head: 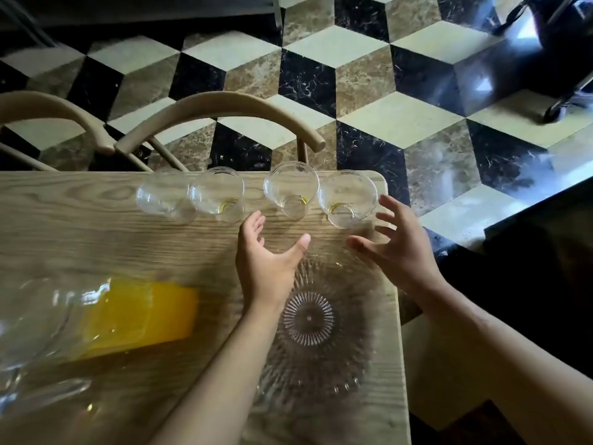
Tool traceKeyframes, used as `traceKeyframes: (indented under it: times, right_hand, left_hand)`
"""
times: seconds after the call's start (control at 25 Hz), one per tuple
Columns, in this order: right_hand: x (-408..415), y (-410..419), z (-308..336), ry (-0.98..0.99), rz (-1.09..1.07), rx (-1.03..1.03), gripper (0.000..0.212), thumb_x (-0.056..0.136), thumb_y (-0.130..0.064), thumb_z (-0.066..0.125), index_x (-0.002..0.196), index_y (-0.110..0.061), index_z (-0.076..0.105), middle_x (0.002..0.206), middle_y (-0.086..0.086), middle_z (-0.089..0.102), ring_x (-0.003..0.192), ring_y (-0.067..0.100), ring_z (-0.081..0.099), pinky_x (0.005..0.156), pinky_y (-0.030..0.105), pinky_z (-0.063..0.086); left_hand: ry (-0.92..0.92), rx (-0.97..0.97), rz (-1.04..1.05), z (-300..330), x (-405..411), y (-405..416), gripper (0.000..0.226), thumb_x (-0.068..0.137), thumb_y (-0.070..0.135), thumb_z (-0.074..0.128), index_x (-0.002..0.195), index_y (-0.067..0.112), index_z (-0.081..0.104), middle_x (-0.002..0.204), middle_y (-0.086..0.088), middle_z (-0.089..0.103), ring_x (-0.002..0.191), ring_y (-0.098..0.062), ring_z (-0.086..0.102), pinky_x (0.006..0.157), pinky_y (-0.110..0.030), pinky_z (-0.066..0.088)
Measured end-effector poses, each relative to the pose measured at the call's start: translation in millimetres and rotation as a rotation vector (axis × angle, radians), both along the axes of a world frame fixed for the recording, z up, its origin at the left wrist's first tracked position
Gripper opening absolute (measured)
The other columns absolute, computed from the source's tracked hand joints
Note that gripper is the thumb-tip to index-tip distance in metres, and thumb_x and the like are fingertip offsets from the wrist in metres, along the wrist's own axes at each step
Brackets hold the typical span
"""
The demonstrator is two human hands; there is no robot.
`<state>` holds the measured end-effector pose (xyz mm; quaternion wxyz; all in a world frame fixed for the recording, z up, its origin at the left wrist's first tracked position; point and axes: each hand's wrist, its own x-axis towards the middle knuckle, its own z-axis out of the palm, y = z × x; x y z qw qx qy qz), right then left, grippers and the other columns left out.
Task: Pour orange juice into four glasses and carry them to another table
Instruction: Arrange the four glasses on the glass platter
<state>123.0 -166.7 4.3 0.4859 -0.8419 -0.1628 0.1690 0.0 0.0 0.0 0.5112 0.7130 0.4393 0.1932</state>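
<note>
Pale wooden table [80, 226] with strong grain, its rounded far corner at upper right. Beyond it, marble floor [369, 101] of cream, brown and black cube-pattern tiles; two curved beige chair backs [224, 106] pushed against the far edge; dark wheeled frame [564, 104] at top right, cut off.

Four clear drinking glasses [290, 187] in a row along the far edge, a thin yellow trace at the bottom of three. Clear glass jug of orange juice [128, 313] at lower left, blurred and partly out of frame. Ribbed clear glass plate [308, 317] between the forearms, rim hard to trace.

Left hand [266, 261] open, fingers spread, just short of the glasses, holding nothing. Right hand [398, 248] likewise open and splayed, just beside the rightmost glass [348, 197]; contact unclear.
</note>
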Motion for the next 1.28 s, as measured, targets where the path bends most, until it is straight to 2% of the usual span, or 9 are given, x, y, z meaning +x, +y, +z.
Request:
traceKeyframes:
  times: [0.16,0.36,0.48,0.64,0.72,0.84,1.12,1.2,1.28]
  right_hand:
    - [14,6,-11,-0.024,0.042,0.04,0.093,0.068,-0.019,0.093,0.147,-0.014,0.045,0.129,-0.001,0.057,0.11,0.005,0.062,0.081,0.005,0.05]
    - [19,14,-12,-0.063,0.068,0.087,0.092,0.064,-0.026,0.094,0.143,-0.023,0.048,0.122,-0.018,0.058,0.102,-0.02,0.058,0.082,-0.001,0.043]
    - [21,21,-14,-0.099,0.088,0.091,0.089,0.064,-0.031,0.094,0.141,-0.025,0.049,0.119,-0.029,0.056,0.104,-0.021,0.056,0.085,-0.001,0.042]
    - [20,23,-20,-0.087,0.106,0.138,0.083,0.066,-0.032,0.092,0.138,-0.019,0.052,0.13,-0.011,0.061,0.108,-0.011,0.06,0.088,0.006,0.047]
    - [20,22,-23,-0.078,0.099,0.156,0.08,0.067,-0.031,0.092,0.135,-0.017,0.053,0.132,-0.007,0.061,0.109,-0.008,0.061,0.087,0.007,0.049]
    - [19,22,-22,-0.095,0.085,0.159,0.079,0.067,-0.032,0.092,0.133,-0.015,0.054,0.13,-0.006,0.062,0.111,-0.001,0.063,0.091,0.015,0.052]
    - [1,13,-1,-0.175,0.077,0.22,0.076,0.069,-0.036,0.09,0.133,-0.019,0.053,0.129,-0.005,0.064,0.114,0.007,0.064,0.094,0.028,0.054]
    - [-14,8,6,-0.173,0.072,0.232,0.076,0.069,-0.041,0.088,0.132,-0.021,0.052,0.129,-0.005,0.064,0.114,0.009,0.065,0.095,0.031,0.054]
    - [-31,0,10,-0.158,0.064,0.245,0.077,0.067,-0.044,0.087,0.132,-0.021,0.053,0.129,-0.004,0.065,0.113,0.012,0.066,0.096,0.032,0.053]
  left_hand:
    - [-0.04,-0.028,0.002,-13,18,5,0.094,0.072,0.024,0.095,0.15,0.015,0.044,0.153,-0.004,0.051,0.141,-0.013,0.048,0.12,-0.026,0.036]
    - [-0.072,-0.03,0.013,-27,37,11,0.103,0.067,0.033,0.096,0.151,0.011,0.041,0.153,-0.008,0.049,0.139,-0.013,0.047,0.11,-0.018,0.036]
    - [-0.101,-0.039,0.002,-30,45,15,0.106,0.058,0.051,0.094,0.145,0.016,0.044,0.148,-0.003,0.053,0.134,-0.011,0.052,0.098,-0.009,0.035]
    - [-0.183,0.009,-0.016,-25,49,21,0.078,0.053,0.058,0.087,0.118,0.039,0.047,0.118,0.023,0.057,0.107,0.02,0.055,0.088,0.0,0.037]
    - [-0.181,0.034,-0.011,-25,48,21,0.072,0.058,0.052,0.09,0.115,0.038,0.049,0.119,0.019,0.061,0.11,0.013,0.059,0.084,0.004,0.038]
    - [-0.191,0.079,0.015,-23,46,22,0.069,0.059,0.051,0.09,0.114,0.031,0.054,0.125,0.004,0.067,0.114,-0.005,0.066,0.088,-0.004,0.045]
    - [-0.261,0.118,-0.011,7,17,10,0.064,0.069,0.04,0.093,0.119,0.032,0.053,0.132,-0.003,0.067,0.128,-0.009,0.063,0.113,-0.034,0.051]
    - [-0.297,0.088,-0.031,16,-3,3,0.068,0.069,0.034,0.095,0.123,0.032,0.053,0.136,-0.001,0.066,0.13,-0.008,0.062,0.113,-0.034,0.05]
    - [-0.311,0.029,-0.038,23,-26,-6,0.074,0.067,0.027,0.093,0.13,0.021,0.055,0.137,0.001,0.065,0.131,-0.007,0.062,0.113,-0.03,0.049]
